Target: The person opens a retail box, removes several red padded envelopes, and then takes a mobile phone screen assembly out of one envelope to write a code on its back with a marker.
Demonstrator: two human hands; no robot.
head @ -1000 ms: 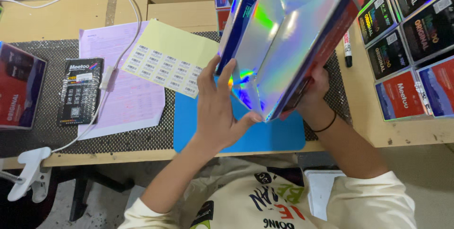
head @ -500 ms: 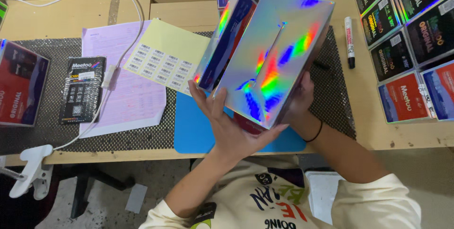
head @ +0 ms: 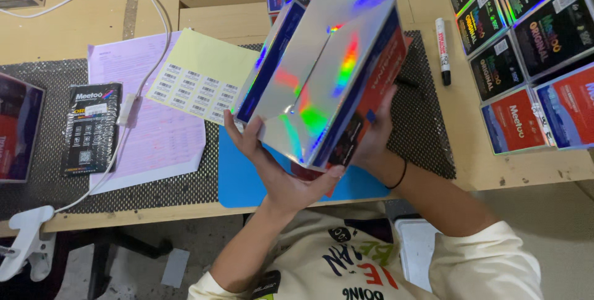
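Note:
I hold a large shiny box point(head: 322, 77) with a rainbow-reflecting silver face and red and blue sides, tilted above the blue mat point(head: 247, 176). My left hand point(head: 272, 164) cups its lower left corner from underneath, palm up. My right hand point(head: 371, 133) grips the lower right red side, mostly hidden behind the box. A black band circles my right wrist.
A yellow sheet of barcode stickers point(head: 198, 80) lies on pink paper point(head: 148, 133). A flat black packet point(head: 91, 128) and a white cable point(head: 127, 111) are at the left. A black marker point(head: 443, 49) and several printed boxes point(head: 532, 46) sit at the right. A white clamp point(head: 28, 238) grips the desk edge.
I have turned the box in my hands and tipped it, so its silver face now looks up. My left hand moved from the box's face to beneath its lower corner.

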